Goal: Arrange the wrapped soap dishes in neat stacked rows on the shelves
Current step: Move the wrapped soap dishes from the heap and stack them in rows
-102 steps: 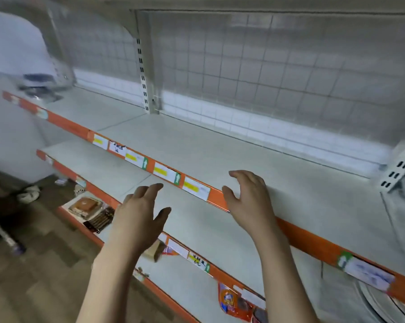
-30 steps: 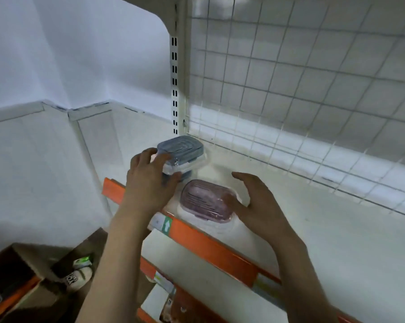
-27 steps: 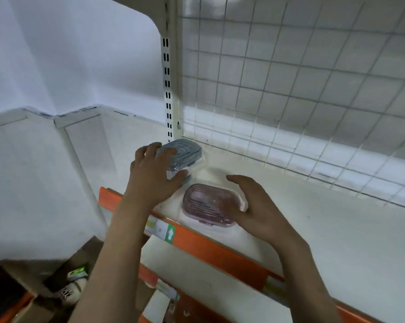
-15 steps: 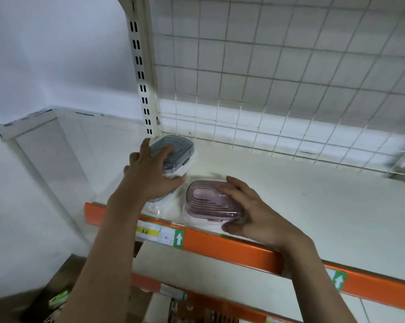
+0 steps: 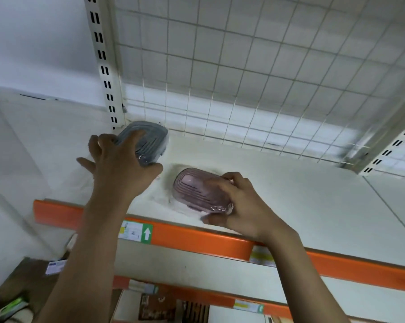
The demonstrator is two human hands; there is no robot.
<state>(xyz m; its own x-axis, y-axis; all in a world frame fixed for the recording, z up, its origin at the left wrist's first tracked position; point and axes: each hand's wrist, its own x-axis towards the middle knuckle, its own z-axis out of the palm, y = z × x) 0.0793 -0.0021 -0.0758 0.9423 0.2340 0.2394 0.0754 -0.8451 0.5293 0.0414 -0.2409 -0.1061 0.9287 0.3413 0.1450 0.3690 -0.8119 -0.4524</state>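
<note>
— What is the person wearing on the arms?

— Nothing that shows. Both forearms are bare from the bottom edge of the view up to the wrists, with no sleeve or cuff in sight.

— Anything on the left hand (image 5: 120, 170)?

— No glove, ring, watch or band.

— And the right hand (image 5: 240, 206)?

— The same: bare, and its wrist is bare too. The fingernails are too blurred to tell much about them.
</note>
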